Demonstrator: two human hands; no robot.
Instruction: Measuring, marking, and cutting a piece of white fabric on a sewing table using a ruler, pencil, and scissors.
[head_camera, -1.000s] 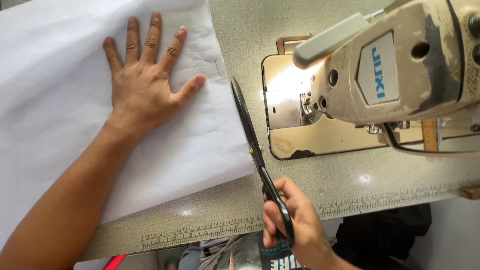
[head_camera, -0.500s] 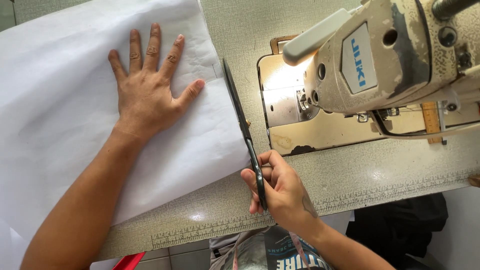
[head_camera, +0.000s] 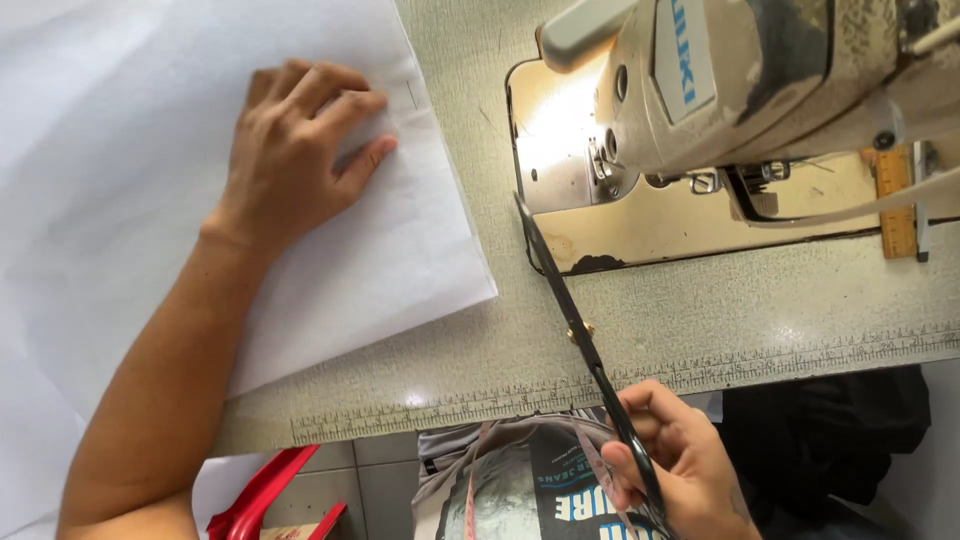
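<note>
My left hand (head_camera: 295, 150) rests palm down on a sheet of white fabric (head_camera: 130, 200) that covers the left half of the table, fingers drawn together near the sheet's right edge. My right hand (head_camera: 675, 465) sits at the table's near edge and grips the handles of long black scissors (head_camera: 570, 310). Their closed blades point up and away, with the tip next to the metal bed of the sewing machine (head_camera: 730, 90). The scissors lie clear of the fabric.
The cream industrial sewing machine fills the upper right, its lit needle area (head_camera: 605, 160) beside the scissor tip. A printed ruler (head_camera: 700, 375) runs along the speckled table's (head_camera: 760, 310) front edge. A red object (head_camera: 265, 495) sits on the floor below.
My left hand has gathered its spread fingers together on the fabric. My right hand has pulled the scissors back from the fabric edge towards me and to the right.
</note>
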